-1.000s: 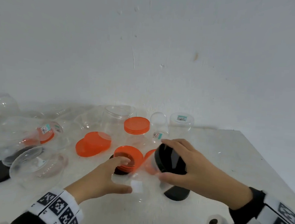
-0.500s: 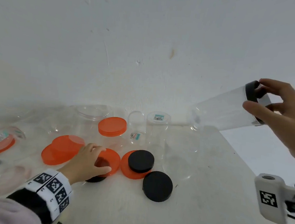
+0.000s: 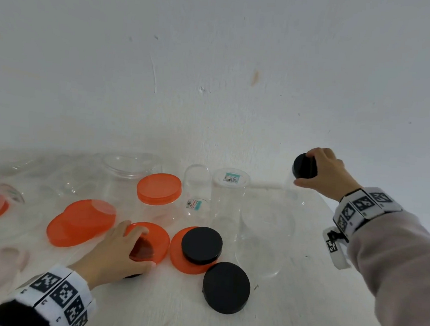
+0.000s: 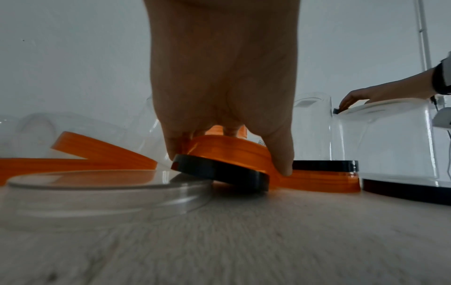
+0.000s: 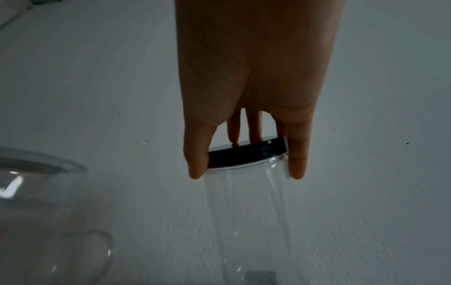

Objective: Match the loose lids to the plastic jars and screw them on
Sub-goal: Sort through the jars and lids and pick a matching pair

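Observation:
My right hand (image 3: 304,168) grips the black lid (image 3: 300,164) screwed on a tall clear jar (image 3: 295,195), upright at the table's far right corner. In the right wrist view my thumb and fingers (image 5: 296,169) clasp that lid (image 5: 246,156) above the jar body (image 5: 249,212). My left hand (image 3: 138,245) holds an orange lid (image 3: 156,238) by its rim at the front middle. The left wrist view shows this orange lid (image 4: 227,152) lying tilted on a black lid (image 4: 219,171).
To the right lie an orange lid (image 3: 178,255) with a black lid (image 3: 201,244) on it and a loose black lid (image 3: 226,287). Two stacked orange lids (image 3: 83,222) are at the left. Clear jars (image 3: 228,202) stand behind, one wide jar (image 3: 264,238) and one orange-capped (image 3: 159,189).
My right hand carried the black-lidded jar up from the front middle and down to the far right corner. My left hand let go of that jar and took the orange lid.

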Action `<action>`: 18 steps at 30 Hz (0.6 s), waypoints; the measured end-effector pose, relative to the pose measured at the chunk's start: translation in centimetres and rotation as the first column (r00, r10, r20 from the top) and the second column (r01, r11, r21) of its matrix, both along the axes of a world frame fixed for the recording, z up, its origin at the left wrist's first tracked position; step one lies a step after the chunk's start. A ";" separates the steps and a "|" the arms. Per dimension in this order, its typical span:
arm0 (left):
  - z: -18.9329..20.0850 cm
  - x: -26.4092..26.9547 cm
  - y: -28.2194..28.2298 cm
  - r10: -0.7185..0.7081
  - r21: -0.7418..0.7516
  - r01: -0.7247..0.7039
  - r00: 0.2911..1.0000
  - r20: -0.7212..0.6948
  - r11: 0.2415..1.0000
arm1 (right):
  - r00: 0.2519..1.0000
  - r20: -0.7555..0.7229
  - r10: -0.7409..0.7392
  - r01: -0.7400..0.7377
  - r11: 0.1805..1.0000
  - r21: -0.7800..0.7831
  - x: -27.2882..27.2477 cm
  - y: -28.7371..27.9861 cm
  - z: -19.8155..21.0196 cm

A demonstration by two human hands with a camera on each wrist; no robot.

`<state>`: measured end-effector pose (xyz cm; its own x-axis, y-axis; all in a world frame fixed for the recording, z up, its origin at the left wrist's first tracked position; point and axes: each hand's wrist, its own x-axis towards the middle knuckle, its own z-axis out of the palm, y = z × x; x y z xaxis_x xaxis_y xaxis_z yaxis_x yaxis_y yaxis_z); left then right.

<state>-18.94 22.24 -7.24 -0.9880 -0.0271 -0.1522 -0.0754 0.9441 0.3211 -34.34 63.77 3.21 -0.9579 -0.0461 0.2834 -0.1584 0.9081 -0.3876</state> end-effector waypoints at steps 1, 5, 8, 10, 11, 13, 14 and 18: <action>0.0 0.0 0.0 0.000 0.001 0.000 1.000 0.002 1.000 | 1.000 0.015 -0.001 0.001 1.000 0.008 -0.6 -0.2 0.0; 0.2 0.0 0.3 -0.003 0.000 0.003 1.000 0.007 1.000 | 0.998 0.064 -0.020 0.016 0.998 0.057 -2.2 -0.5 0.0; 0.3 0.0 0.3 0.000 0.007 0.000 1.000 0.022 1.000 | 0.993 0.112 -0.034 0.019 0.991 0.131 -2.9 -0.9 0.3; 0.3 0.0 0.3 -0.003 0.013 0.003 1.000 0.023 1.000 | 0.986 0.163 -0.043 0.011 0.981 0.195 -2.9 -1.3 0.5; 0.2 0.0 0.3 -0.004 0.012 0.003 1.000 0.022 1.000 | 0.981 0.190 -0.048 0.002 0.972 0.234 -2.9 -1.6 0.7; 0.2 -0.1 0.3 -0.003 0.005 0.003 1.000 0.022 1.000 | 0.972 0.235 -0.031 -0.046 0.947 0.317 -2.9 -2.1 1.4; 0.1 -0.1 0.3 -0.003 0.003 0.003 1.000 0.023 1.000 | 0.967 0.253 -0.006 -0.085 0.935 0.344 -2.8 -2.5 1.8; 0.0 -0.2 0.2 -0.003 0.007 0.003 1.000 0.020 1.000 | 0.957 0.272 0.105 -0.199 0.916 0.347 -1.8 -5.5 4.5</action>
